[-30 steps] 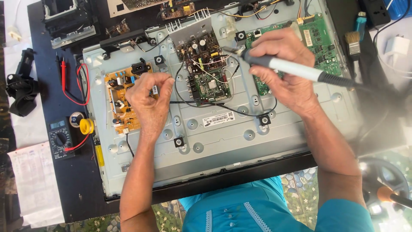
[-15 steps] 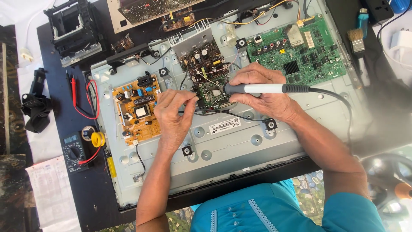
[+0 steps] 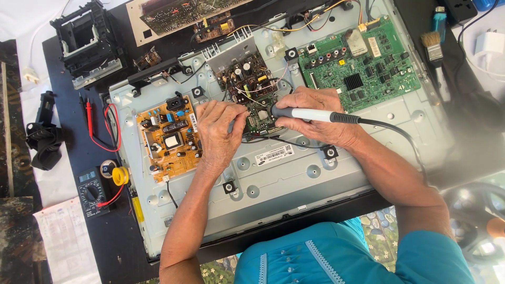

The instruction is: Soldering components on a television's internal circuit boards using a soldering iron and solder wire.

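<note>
A grey metal television back panel point(image 3: 294, 179) lies flat on a dark table. My right hand point(image 3: 321, 118) grips a soldering iron point(image 3: 315, 114) with a pale handle and black cord, its tip pointing left onto a small green circuit board point(image 3: 259, 120) in the panel's middle. My left hand point(image 3: 218, 131) rests on the panel left of that board, fingers curled at its edge as if pinching something thin; what it holds is hidden. An orange power board point(image 3: 168, 138) sits left of my left hand. A large green main board point(image 3: 363, 68) lies above my right hand.
A multimeter point(image 3: 93, 192) with red and black probes point(image 3: 89, 118) lies at the table's left edge beside a yellow reel point(image 3: 120, 176). A brush point(image 3: 434, 47) lies at the upper right. A black plastic frame point(image 3: 87, 44) and another board point(image 3: 179, 13) sit at the top.
The view has shifted, moving the panel right in the picture. My right hand has brought the soldering iron down and left onto the small green board. My left hand stays beside it.
</note>
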